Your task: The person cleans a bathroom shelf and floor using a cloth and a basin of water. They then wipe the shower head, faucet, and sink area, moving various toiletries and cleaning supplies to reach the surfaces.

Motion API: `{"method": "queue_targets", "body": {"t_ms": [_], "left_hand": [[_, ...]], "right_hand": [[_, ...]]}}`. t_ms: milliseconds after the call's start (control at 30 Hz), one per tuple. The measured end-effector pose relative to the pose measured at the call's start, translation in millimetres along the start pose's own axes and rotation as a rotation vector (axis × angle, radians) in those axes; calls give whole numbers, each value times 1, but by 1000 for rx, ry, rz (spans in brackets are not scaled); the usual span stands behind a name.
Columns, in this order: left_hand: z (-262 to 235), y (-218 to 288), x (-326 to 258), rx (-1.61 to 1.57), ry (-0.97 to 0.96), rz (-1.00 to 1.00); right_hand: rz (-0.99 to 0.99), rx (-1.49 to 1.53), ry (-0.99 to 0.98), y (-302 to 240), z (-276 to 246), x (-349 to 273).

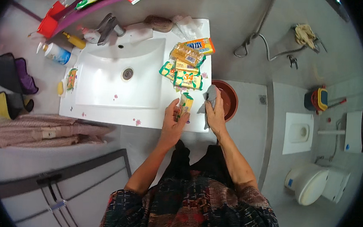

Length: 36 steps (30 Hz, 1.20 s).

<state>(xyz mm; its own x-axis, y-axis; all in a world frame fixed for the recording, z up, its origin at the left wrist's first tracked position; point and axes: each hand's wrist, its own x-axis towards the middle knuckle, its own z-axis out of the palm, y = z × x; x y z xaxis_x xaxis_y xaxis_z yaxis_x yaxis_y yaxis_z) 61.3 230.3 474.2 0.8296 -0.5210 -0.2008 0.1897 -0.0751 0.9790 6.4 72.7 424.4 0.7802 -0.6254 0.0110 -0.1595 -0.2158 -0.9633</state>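
My left hand [173,120] holds a small yellow and green packet [186,103] upright over the front right corner of the white washbasin [107,107]. My right hand [215,111] grips a grey cloth [209,95] just right of that packet, at the basin's right edge. Several more yellow and green packets [185,68] lie piled on the basin's right ledge, just beyond both hands.
A tap [107,28], bottles [59,53] and a sponge sit around the basin. A brown bowl [229,97] stands on the floor to the right. Striped towels [43,130] hang at left. A squat toilet pan [298,133] and a white toilet [310,183] are at right.
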Motion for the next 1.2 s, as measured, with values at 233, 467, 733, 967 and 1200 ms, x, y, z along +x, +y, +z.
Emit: {"method": "queue_targets", "body": {"t_ms": [233, 467, 733, 967, 1200], "left_hand": [[74, 24, 5, -726, 91, -3], [152, 42, 25, -902, 268, 9], [210, 49, 27, -1005, 282, 11], [222, 65, 31, -974, 160, 85], [194, 49, 31, -1053, 286, 18]], "right_hand": [[-142, -78, -346, 15, -51, 17], [-517, -1, -358, -53, -138, 25], [-874, -222, -334, -85, -143, 74], [-588, -100, -267, -92, -128, 110], [-891, -319, -230, -71, -143, 40]]}}
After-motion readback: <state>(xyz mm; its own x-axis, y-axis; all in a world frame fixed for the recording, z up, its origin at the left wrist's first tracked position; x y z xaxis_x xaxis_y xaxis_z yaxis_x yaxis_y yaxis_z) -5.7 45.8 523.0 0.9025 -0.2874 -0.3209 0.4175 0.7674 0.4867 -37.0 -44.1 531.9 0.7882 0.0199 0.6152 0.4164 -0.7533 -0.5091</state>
